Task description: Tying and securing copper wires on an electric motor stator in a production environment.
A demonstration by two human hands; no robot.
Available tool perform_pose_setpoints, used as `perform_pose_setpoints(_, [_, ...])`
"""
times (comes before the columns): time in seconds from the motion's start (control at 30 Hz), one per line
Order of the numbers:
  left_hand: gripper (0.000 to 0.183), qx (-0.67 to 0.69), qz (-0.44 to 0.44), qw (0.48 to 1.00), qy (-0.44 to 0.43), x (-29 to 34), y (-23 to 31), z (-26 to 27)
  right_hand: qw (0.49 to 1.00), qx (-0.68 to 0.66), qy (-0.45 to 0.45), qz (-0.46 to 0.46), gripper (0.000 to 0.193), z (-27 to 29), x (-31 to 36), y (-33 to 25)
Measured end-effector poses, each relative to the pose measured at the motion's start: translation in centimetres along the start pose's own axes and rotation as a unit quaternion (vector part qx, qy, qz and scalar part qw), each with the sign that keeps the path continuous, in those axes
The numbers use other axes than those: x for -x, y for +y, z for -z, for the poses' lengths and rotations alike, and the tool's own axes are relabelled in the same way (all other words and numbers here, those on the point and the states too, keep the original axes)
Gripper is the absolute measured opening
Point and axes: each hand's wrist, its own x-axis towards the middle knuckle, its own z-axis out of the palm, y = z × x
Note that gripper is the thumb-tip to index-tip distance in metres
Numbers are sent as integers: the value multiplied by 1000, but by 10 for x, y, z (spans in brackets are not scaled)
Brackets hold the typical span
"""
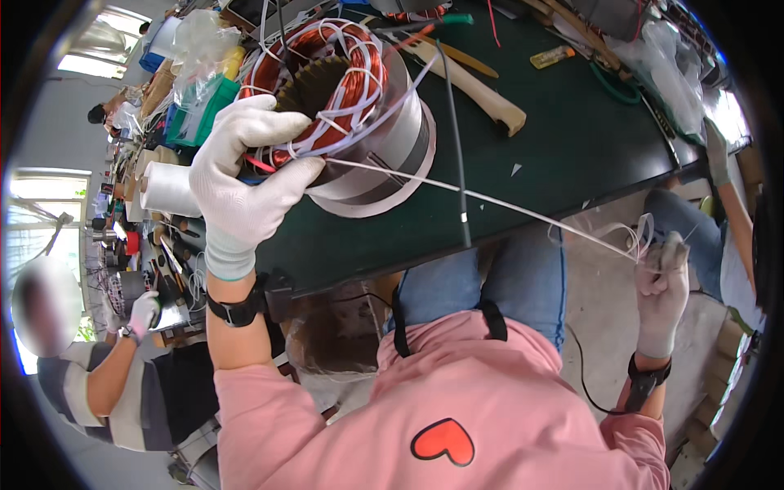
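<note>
A motor stator (371, 163) stands on the dark green bench, a grey metal ring topped by copper windings (363, 69) tied with white cord. My left hand (245, 175), in a white glove, is closed on the near left edge of the windings, thumb and fingers pinching beside a red lead. From there a white lacing cord (523, 208) stretches taut over the bench edge to the right. My right hand (663, 278), also gloved, grips its far part, with loose loops of cord beside the fingers. Pale sleeved leads (408, 94) curve out of the stator.
Behind the stator lies a pale wooden tool (490, 106) on the green bench (572, 139). A yellow tube (553, 57) and plastic bags (665, 73) lie farther right. Left are a white spool (167, 189) and green bin (200, 118). A person (122, 392) works at left; another sits at right.
</note>
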Motion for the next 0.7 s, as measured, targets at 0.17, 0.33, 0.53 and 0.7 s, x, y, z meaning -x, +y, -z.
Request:
perform_pose_setpoints(0.17, [44, 11, 36, 999, -4, 0, 3, 5, 974, 222, -39, 13, 30, -13, -19, -8])
perform_pose_setpoints(0.33, [56, 75, 187, 963, -176, -38, 34, 27, 828, 276, -463, -155, 29, -186, 61, 6])
perform_pose_setpoints(0.53, [30, -94, -70, 940, -320, -62, 9, 38, 743, 75, -612, -261, 34, -263, 48, 23])
perform_pose_setpoints(0.7, [35, -122, -45, 903, -410, -87, 25, 43, 851, 174, -481, -119, 27, -279, 58, 19])
